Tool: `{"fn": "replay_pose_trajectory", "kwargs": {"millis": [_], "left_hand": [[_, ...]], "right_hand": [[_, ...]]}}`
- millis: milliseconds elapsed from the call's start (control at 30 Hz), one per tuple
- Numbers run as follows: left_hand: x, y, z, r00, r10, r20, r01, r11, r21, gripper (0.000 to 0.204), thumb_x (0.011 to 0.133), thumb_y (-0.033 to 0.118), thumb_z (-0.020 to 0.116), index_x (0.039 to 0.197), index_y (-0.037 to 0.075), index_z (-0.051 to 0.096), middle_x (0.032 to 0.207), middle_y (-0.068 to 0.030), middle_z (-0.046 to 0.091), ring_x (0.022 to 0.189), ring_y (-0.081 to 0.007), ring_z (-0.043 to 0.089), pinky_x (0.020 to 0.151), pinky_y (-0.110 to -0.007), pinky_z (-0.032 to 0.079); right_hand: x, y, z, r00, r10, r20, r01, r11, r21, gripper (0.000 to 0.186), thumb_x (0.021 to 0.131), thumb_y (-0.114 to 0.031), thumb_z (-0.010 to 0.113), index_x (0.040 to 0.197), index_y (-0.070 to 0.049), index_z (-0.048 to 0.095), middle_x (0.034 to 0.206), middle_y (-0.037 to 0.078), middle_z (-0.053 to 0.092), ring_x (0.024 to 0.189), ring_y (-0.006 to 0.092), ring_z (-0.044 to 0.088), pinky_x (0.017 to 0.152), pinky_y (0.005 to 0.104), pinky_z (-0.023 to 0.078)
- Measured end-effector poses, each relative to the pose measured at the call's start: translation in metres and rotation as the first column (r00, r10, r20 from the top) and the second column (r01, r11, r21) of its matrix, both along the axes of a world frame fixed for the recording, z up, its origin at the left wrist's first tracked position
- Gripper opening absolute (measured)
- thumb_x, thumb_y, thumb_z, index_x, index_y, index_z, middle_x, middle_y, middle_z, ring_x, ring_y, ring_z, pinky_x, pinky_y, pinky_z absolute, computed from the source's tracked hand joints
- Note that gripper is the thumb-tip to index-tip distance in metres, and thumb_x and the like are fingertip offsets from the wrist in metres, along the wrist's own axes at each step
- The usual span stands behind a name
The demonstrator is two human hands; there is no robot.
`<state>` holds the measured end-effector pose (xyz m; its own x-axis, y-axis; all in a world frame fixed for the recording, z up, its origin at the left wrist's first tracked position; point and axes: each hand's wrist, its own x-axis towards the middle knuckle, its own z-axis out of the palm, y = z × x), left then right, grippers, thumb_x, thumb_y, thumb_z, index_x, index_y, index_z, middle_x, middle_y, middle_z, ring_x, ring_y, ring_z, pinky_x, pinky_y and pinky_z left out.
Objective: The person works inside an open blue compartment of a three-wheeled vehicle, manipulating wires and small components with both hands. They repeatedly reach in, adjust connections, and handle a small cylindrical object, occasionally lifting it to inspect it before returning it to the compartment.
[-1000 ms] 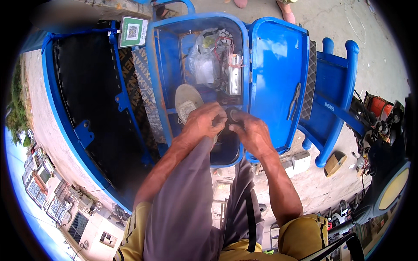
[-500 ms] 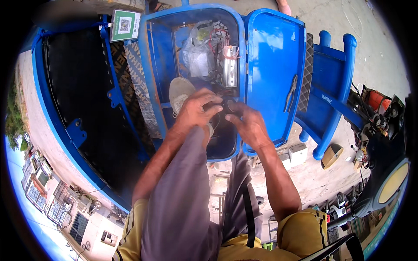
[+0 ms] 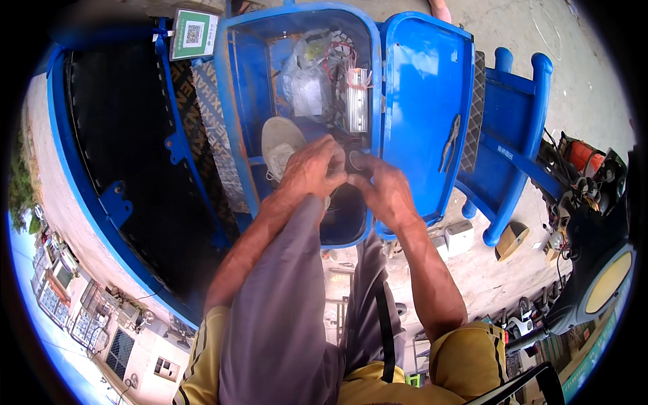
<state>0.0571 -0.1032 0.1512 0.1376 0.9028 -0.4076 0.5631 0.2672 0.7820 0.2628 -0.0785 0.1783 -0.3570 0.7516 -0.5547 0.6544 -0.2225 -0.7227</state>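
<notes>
A small dark part [image 3: 356, 162] sits pinched between both hands over the open blue compartment [image 3: 246, 121]. The left hand [image 3: 314, 169] curls its grip tight on it; the right hand [image 3: 385, 192] pinches its other side. If either slips, I judge it could drop among the wires [image 3: 337, 57] and shoe [image 3: 280, 145] below. Pliers [image 3: 449, 143] lie on the lid [image 3: 425, 81].

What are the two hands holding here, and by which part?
Both hands, left hand and right hand, pinch a small dark roundish object between their fingertips; what it is, and which part is gripped, cannot be told.
</notes>
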Motion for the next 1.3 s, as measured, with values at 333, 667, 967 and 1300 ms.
{"fn": "replay_pose_trajectory", "kwargs": {"millis": [333,667,967,1300], "left_hand": [[-0.008,0.008,0.015,0.909,0.126,0.396,-0.03,0.97,-0.241,0.032,0.088,-0.006,0.057,0.119,-0.001,0.066,0.121,-0.0113,0.067,0.112,-0.0245,0.066,0.102,-0.039,0.053],[-0.022,0.017,0.019,0.659,0.272,0.701,0.034,0.921,-0.389,0.055,0.098,-0.008,0.049,0.151,-0.003,0.064,0.153,-0.018,0.067,0.151,-0.0279,0.059,0.124,-0.041,0.047],[-0.014,0.043,0.014,0.96,0.035,0.279,-0.002,0.993,-0.116,0.03,0.097,-0.006,0.058,0.127,-0.001,0.065,0.15,-0.018,0.068,0.126,-0.0278,0.066,0.107,-0.042,0.054],[0.019,0.058,0.021,0.987,-0.157,-0.013,0.139,0.826,0.547,0.04,0.083,-0.002,0.08,0.112,0.009,0.054,0.147,-0.0155,0.064,0.12,-0.0395,0.068,0.1,-0.051,0.057]], "right_hand": [[0.012,0.013,-0.017,0.999,-0.034,0.021,0.034,0.999,-0.021,0.036,0.105,-0.02,0.076,0.134,0.0,0.071,0.128,0.022,0.079,0.119,0.0425,0.074,0.102,0.0475,0.059],[0.029,0.026,-0.016,0.99,0.008,0.143,-0.012,1.0,0.028,0.03,0.108,-0.02,0.07,0.134,-0.005,0.07,0.132,0.021,0.077,0.121,0.0425,0.073,0.103,0.0495,0.059],[0.035,0.027,-0.005,0.969,0.012,0.247,-0.033,0.996,0.084,0.03,0.109,-0.02,0.066,0.13,0.002,0.067,0.127,0.027,0.075,0.113,0.0485,0.073,0.1,0.0536,0.059],[0.033,0.068,-0.004,0.915,-0.365,-0.169,0.398,0.759,0.516,0.026,0.105,0.001,0.07,0.13,0.003,0.062,0.129,0.022,0.068,0.11,0.0351,0.075,0.091,0.0427,0.064]]}}
